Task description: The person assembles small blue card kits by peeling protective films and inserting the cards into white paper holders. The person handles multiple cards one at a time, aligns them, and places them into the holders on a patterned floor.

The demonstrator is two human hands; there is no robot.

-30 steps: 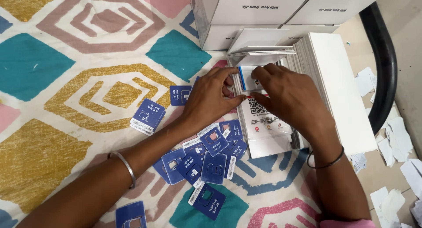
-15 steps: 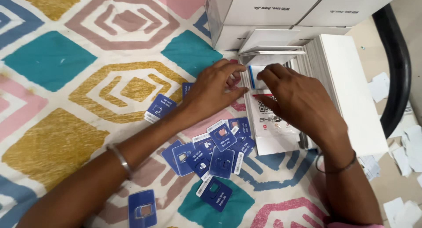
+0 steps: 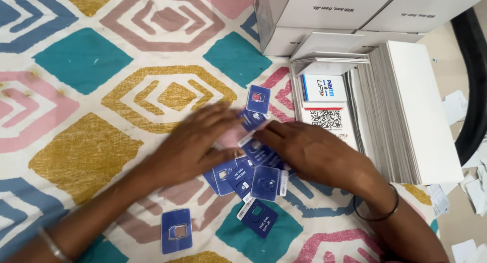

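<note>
At the lower left of centre, one blue SIM card holder lies alone on the patterned cloth. The left hand, blurred, lies flat with fingers spread over the heap of blue SIM card holders at centre; its fingertips touch the top cards. The right hand meets it from the right, fingers pressed together on the same heap; whether it pinches a card I cannot tell. About nine blue cards show in all. Right of the hands stands a row of white cards, one bearing a square black code. Three white boxes sit at the upper right.
</note>
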